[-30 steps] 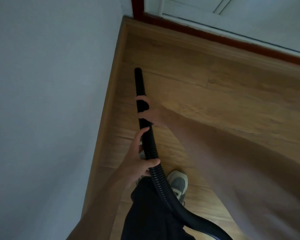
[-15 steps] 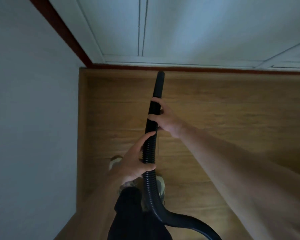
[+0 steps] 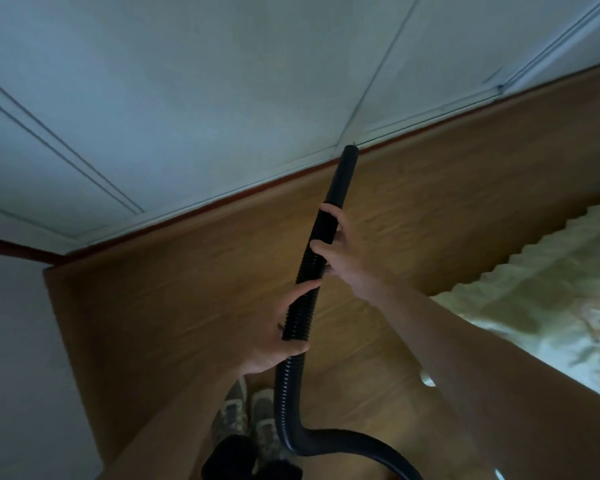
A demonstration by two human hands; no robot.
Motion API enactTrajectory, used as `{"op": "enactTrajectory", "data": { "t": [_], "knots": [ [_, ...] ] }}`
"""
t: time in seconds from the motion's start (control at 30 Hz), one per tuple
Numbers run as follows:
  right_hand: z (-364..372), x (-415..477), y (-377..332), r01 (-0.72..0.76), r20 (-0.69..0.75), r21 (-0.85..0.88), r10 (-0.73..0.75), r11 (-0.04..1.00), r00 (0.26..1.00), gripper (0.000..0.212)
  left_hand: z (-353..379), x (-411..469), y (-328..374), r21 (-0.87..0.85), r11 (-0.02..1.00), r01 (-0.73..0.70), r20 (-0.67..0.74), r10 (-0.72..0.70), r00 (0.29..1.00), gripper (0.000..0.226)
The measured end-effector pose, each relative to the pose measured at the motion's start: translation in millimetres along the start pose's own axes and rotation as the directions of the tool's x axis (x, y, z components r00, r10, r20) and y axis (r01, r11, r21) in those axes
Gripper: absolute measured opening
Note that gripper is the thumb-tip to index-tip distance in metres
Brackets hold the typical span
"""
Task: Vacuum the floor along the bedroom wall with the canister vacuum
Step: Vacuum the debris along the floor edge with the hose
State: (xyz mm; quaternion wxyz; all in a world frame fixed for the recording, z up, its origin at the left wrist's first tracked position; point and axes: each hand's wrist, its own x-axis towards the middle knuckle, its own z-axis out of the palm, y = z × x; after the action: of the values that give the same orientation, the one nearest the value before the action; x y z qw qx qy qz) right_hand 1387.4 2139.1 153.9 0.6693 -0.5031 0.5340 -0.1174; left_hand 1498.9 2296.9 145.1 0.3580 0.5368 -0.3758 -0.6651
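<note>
Two hands on vacuum hose (image 3: 287, 386): left hand (image 3: 274, 344) fingers curled round the ribs, right hand (image 3: 347, 254) fingers wrapped round the cuff. Nozzle (image 3: 342, 178) at skirting (image 3: 222, 200), 12 o'clock. Best: tip low, slow even sweep along the edge.

I'm counting 1 black hose (image 3: 297, 320), w/ 2 hands showing on it: left hand (image 3: 274, 341) & right hand (image 3: 347, 261). 2 grey shoes (image 3: 231, 414) are standing on 1 wood floor (image 3: 153, 323), & 1 patterned bedspread (image 3: 534, 299) is showing.
</note>
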Motion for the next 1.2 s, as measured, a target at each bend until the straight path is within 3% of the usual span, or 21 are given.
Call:
{"op": "enactTrajectory", "data": {
  "t": [0.23,0.33,0.4,0.53,0.7,0.93,1.2],
  "knots": [
    [-94.0,-73.0,-20.9,0.123,-0.314,-0.074,-0.141,0.99,0.939,0.069,61.8,40.7,57.3,0.302,0.941,-0.151,0.273,0.066,0.96,0.081],
    [-126.1,-121.0,-25.1,0.127,-0.44,-0.124,-0.169,0.984,0.882,0.075,101.3,49.5,86.2,0.442,0.846,-0.297,0.431,0.09,0.898,0.08],
    [-148.9,-153.4,-27.0,0.126,-0.513,-0.145,-0.184,0.981,0.838,0.076,133.2,51.0,107.6,0.448,0.808,-0.383,0.526,0.108,0.843,0.08],
    [-203.0,-215.5,-23.8,0.141,-0.628,-0.114,-0.181,0.983,0.757,0.073,197.1,52.9,128.7,0.373,0.845,-0.384,0.62,0.081,0.781,0.079],
    [-258.9,-281.8,12.0,0.183,-0.76,-0.006,-0.123,0.983,0.638,0.07,262.5,63.1,137.4,0.376,0.796,-0.473,0.723,0.067,0.688,0.079],
    [-299.9,-378.5,95.9,0.224,-0.882,0.15,0.028,0.963,0.47,0.069,368.8,51.0,113.5,0.397,0.744,-0.538,0.844,-0.066,0.532,0.083],
    [-299.7,-499.4,200.9,0.289,-0.941,0.323,0.272,0.901,0.202,0.065,485.9,9.6,69.9,0.346,0.702,-0.623,0.938,-0.242,0.249,0.084]
  ]
}}
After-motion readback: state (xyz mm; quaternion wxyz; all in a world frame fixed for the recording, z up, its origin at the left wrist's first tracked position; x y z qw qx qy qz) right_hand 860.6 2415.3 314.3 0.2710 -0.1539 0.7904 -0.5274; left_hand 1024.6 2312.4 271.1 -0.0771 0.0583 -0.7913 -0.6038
